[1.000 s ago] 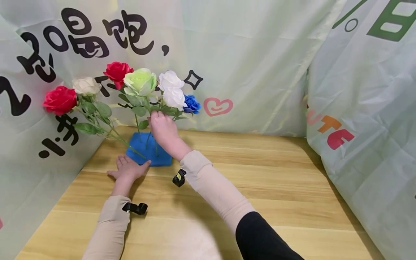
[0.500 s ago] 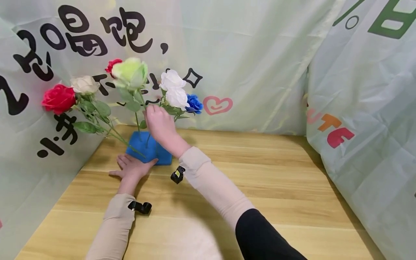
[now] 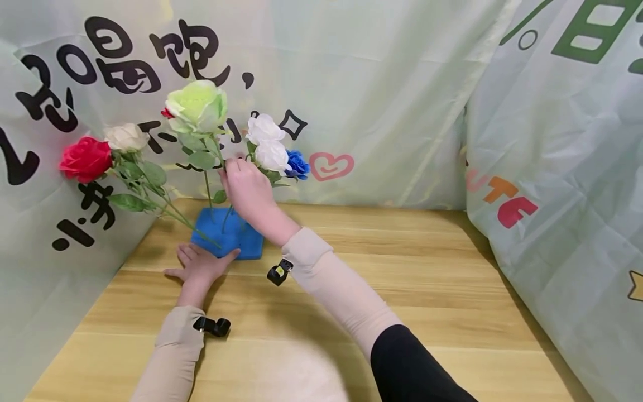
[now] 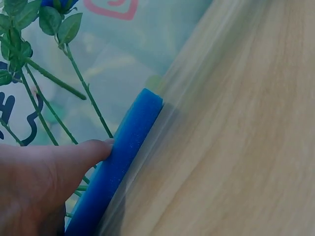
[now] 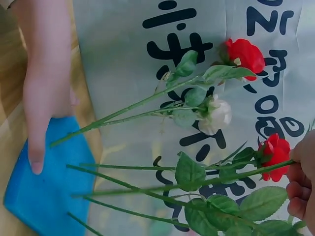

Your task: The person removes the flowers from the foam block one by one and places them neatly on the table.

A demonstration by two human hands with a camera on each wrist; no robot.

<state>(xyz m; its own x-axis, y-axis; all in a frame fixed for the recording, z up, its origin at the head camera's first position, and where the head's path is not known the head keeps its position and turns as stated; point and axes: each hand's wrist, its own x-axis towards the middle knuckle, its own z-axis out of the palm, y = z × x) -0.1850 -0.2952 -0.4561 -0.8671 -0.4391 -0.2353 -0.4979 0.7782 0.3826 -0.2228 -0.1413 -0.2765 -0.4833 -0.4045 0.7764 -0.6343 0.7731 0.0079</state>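
My right hand (image 3: 251,190) pinches the stem of a pale green artificial rose (image 3: 198,106) between thumb and fingers. In the left wrist view the cut lower end of that stem (image 4: 74,91) hangs free in the air. A blue foam block (image 3: 251,248) lies flat on the table with several flower stems stuck in it. My left hand (image 3: 201,271) is spread at the block's near left edge, its thumb (image 4: 93,150) pressing on the foam. Red (image 3: 85,159), cream (image 3: 125,137), white (image 3: 271,155) and blue (image 3: 297,163) roses stand out from the block.
A second red rose (image 5: 275,156) is mostly hidden behind the green one in the head view. Printed cloth (image 3: 377,100) hangs behind and on both sides of the wooden table (image 3: 402,268). Black wrist cameras (image 3: 213,326) sit at both cuffs.
The green rose has risen and moved left in my right hand, now covering most of the back red rose. My left thumb has shifted slightly right along the foam edge.
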